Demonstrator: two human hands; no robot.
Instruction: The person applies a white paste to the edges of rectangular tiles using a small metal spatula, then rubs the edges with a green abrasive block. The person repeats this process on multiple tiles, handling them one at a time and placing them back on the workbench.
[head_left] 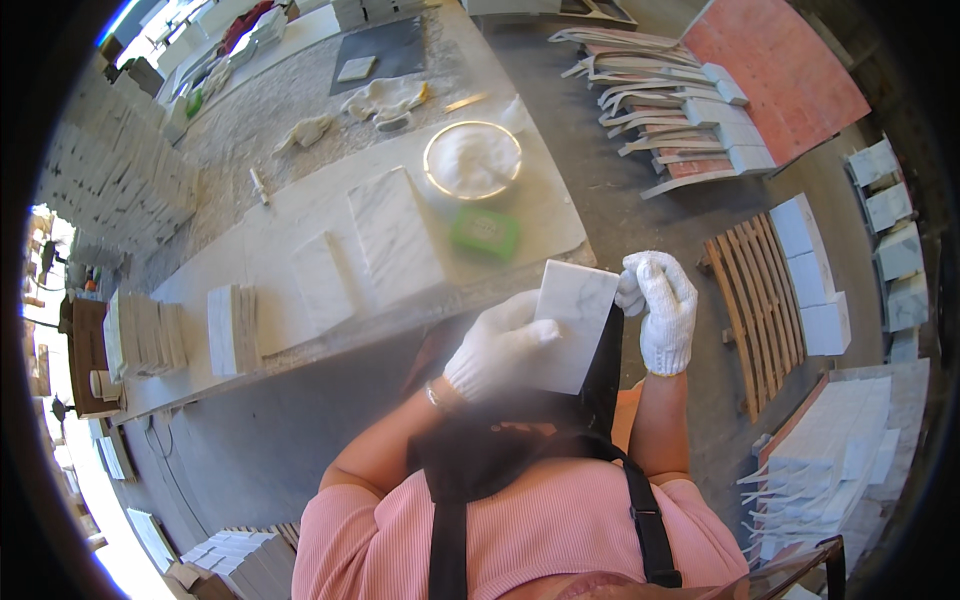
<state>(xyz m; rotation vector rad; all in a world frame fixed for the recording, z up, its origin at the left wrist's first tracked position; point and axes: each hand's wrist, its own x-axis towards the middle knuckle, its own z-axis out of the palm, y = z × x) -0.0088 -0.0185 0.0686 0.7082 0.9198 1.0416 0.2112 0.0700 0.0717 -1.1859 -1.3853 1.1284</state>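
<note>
A white marble tile with grey veins (580,325) is held tilted in front of my body. My gloved left hand (497,350) grips its left edge, thumb across the face. At the tile's upper right corner, my gloved right hand (660,312) has its fingertips pinched together; whether they hold anything small is hidden. On the table beyond lie a large marble slab (397,235) and a smaller tile (322,283). A green block (485,233) sits beside a gold-rimmed bowl (426,168) of white powder or paste.
The dusty worktable (545,205) carries upright tile stacks (232,330) at the left, and crumpled cloths (385,100) and a dark sheet (405,45) farther back. To the right stand a wooden pallet (765,300) with white boxes, a pink board (785,75) and strapped stacks (825,460).
</note>
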